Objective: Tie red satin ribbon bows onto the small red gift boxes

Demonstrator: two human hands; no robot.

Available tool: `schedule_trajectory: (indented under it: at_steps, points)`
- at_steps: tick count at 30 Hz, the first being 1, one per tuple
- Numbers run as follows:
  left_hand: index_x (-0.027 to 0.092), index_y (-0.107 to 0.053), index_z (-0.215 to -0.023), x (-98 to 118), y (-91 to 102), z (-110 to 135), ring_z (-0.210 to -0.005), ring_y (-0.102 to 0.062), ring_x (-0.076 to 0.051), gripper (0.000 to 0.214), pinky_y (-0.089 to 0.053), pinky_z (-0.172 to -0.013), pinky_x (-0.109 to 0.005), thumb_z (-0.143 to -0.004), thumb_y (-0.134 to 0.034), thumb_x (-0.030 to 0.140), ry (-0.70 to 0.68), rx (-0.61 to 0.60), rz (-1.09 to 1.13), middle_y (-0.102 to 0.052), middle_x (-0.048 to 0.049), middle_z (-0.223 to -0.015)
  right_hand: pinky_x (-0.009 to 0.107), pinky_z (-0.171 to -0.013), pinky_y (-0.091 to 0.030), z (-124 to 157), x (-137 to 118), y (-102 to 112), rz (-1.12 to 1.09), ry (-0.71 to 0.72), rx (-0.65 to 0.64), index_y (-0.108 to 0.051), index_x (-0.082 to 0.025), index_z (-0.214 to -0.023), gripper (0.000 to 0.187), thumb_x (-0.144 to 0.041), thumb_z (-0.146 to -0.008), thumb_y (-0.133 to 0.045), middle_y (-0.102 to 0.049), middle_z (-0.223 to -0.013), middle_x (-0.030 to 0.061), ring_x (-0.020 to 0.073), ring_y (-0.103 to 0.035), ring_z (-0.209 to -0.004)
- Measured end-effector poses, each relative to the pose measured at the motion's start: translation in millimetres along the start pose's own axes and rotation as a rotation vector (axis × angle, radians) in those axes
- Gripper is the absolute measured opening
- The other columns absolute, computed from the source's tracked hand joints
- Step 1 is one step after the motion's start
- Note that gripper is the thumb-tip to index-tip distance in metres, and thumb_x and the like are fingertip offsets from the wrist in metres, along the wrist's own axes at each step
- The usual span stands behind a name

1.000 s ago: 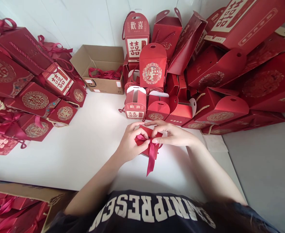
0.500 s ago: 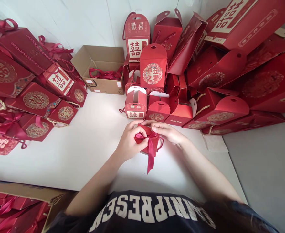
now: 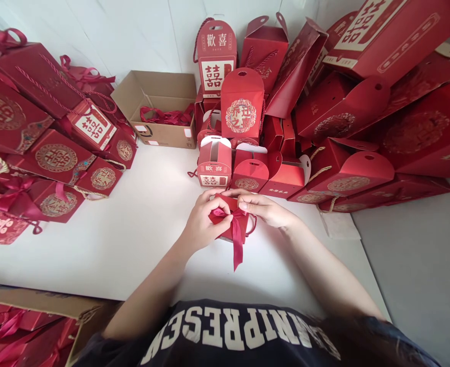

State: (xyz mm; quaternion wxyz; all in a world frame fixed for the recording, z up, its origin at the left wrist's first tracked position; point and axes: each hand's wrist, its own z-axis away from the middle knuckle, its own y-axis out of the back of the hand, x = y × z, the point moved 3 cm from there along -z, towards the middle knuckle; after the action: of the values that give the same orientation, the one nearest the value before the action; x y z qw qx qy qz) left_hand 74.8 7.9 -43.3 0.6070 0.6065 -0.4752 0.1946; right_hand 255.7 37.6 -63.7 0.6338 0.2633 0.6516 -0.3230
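Note:
A small red gift box (image 3: 228, 232) rests on the white table, with a twisted red cord handle (image 3: 252, 226) at its right side. A dark pink ribbon (image 3: 238, 248) is wound at its top, one long tail hanging down the near face. At the ribbon's left loop, my left hand (image 3: 205, 219) is closed, thumb and index finger pinching the ribbon. My right hand (image 3: 261, 208) pinches the ribbon on the right with thumb and fingers. The far side of the box and the ribbon under my fingers are hidden.
Red gift boxes with raised flaps (image 3: 250, 165) stand just beyond my hands, larger ones stacked right. Ribbon-tied boxes (image 3: 56, 158) fill the left. A cardboard box (image 3: 164, 135) holding ribbons (image 3: 167, 116) stands at the back; a carton (image 3: 37, 300) of red boxes sits front left.
The gift box and ribbon have shifted very slightly to the left and away from me. Both hands keep their pinch on the ribbon.

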Motion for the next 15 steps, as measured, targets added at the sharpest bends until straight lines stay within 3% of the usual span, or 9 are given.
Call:
schedule_trajectory:
  at_steps: [7, 11, 15]
  points:
    - [0.021, -0.059, -0.080, -1, -0.2, -1, -0.118, -0.057, -0.022, 0.007, -0.048, -0.101, -0.038, -0.081, -0.063, 0.015, -0.002, 0.001, 0.007, -0.056, -0.0064, -0.117, 0.041, -0.107, -0.044, -3, 0, -8, -0.161, -0.007, 0.050, -0.063, -0.018, -0.071, 0.037, -0.051, -0.089, -0.061, -0.052, -0.143, 0.0046, 0.0256, -0.055, -0.126]
    - [0.021, -0.058, -0.079, -3, -0.5, 0, -0.126, -0.053, -0.023, 0.008, -0.046, -0.103, -0.039, -0.082, -0.061, 0.014, 0.014, 0.025, -0.002, -0.056, -0.0072, -0.118, 0.043, -0.111, -0.036, 0, -9, -6, 0.092, 0.034, 0.142, -0.063, -0.018, -0.070, 0.037, -0.047, -0.093, -0.058, -0.058, -0.134, 0.0077, 0.0253, -0.050, -0.130]
    - [0.021, -0.059, -0.081, -3, -0.2, 2, -0.130, -0.050, -0.024, 0.005, -0.045, -0.105, -0.039, -0.085, -0.060, 0.017, 0.043, 0.025, 0.015, -0.055, -0.0077, -0.123, 0.044, -0.114, -0.031, 6, -21, -3, 0.345, 0.095, 0.134, -0.067, -0.020, -0.076, 0.025, -0.041, -0.089, -0.065, -0.055, -0.138, 0.0083, 0.0251, -0.046, -0.135]
